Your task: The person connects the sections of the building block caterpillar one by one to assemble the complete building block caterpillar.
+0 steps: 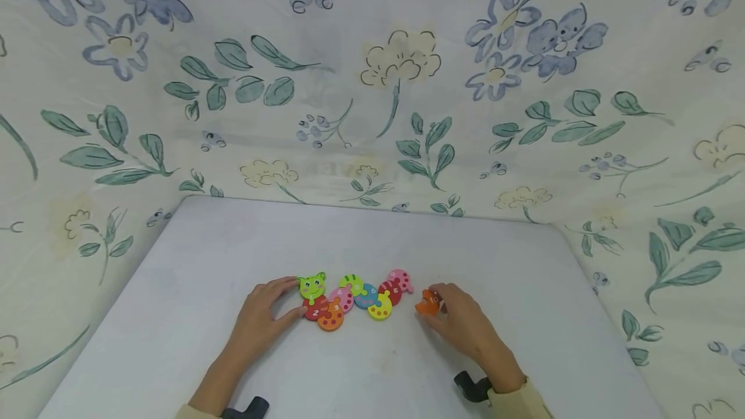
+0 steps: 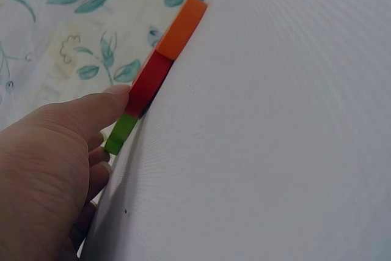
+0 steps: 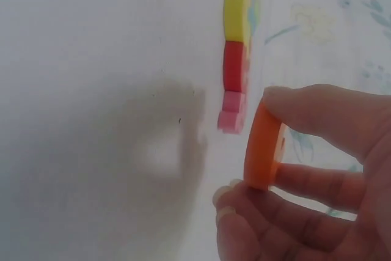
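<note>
A caterpillar puzzle lies on the white table as a joined wavy row of colourful numbered pieces. At its left end sit a green face piece [image 1: 312, 286] and a red piece marked 2 [image 1: 315, 308]. My left hand [image 1: 262, 312] rests beside that end, its thumb touching the red piece and its fingertips at the green one. A pink piece [image 1: 399, 280] forms the right end. Just right of it, my right hand [image 1: 462, 322] pinches an orange puzzle piece [image 3: 263, 148] between thumb and fingers, apart from the row. Its face is mostly hidden in the right wrist view.
The white tabletop [image 1: 372, 367] reaches back to a floral cloth [image 1: 349, 167] that hangs behind and at both sides. Dark wrist-worn devices [image 1: 471, 386] show near both sleeves.
</note>
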`<state>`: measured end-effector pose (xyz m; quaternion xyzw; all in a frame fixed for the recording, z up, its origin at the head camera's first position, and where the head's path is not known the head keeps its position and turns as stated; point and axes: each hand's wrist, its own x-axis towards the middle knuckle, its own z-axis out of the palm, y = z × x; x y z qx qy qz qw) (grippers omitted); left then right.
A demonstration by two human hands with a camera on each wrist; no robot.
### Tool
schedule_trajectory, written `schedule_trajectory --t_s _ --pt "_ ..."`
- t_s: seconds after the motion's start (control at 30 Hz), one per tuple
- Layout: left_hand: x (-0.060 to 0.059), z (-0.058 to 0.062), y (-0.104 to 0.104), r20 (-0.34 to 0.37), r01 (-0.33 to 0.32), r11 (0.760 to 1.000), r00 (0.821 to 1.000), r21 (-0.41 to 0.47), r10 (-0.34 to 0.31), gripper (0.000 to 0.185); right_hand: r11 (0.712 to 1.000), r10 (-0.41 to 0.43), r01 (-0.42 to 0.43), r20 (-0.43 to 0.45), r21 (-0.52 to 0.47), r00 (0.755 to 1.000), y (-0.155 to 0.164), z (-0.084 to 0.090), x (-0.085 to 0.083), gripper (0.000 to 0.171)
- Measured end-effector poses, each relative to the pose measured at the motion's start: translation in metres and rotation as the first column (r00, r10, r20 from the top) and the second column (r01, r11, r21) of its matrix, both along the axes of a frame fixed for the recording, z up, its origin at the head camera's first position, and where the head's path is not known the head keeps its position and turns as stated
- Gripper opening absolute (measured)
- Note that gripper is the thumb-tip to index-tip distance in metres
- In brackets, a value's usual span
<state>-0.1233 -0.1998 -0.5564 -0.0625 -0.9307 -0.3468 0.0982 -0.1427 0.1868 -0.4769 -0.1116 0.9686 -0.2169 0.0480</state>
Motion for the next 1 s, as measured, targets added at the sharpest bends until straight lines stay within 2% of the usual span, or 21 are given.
schedule_trajectory --t_s 0.33,0.57,0.8,1.0 --pt "0.0 0.0 0.002 0.001 0.005 1.0 1.0 0.011 -0.005 0.061 1.0 -0.017 0.017 -0.008 -0.012 1.0 -0.017 -0.01 -0.026 0.048" --pt "0.001 0.004 0.003 0.007 0.001 1.0 1.0 0.006 -0.001 0.061 0.998 0.005 -0.004 -0.014 0.059 1.0 -0.022 -0.019 -0.035 0.049" --pt "0.001 0.004 0.002 0.007 -0.007 1.0 1.0 0.002 0.007 0.061 0.996 0.014 -0.011 -0.028 0.087 1.0 -0.024 -0.022 -0.038 0.05" --pt "0.001 0.002 0.001 0.008 -0.011 1.0 1.0 0.003 0.011 0.062 0.997 -0.012 0.012 0.003 0.081 1.0 -0.023 -0.02 -0.034 0.049"
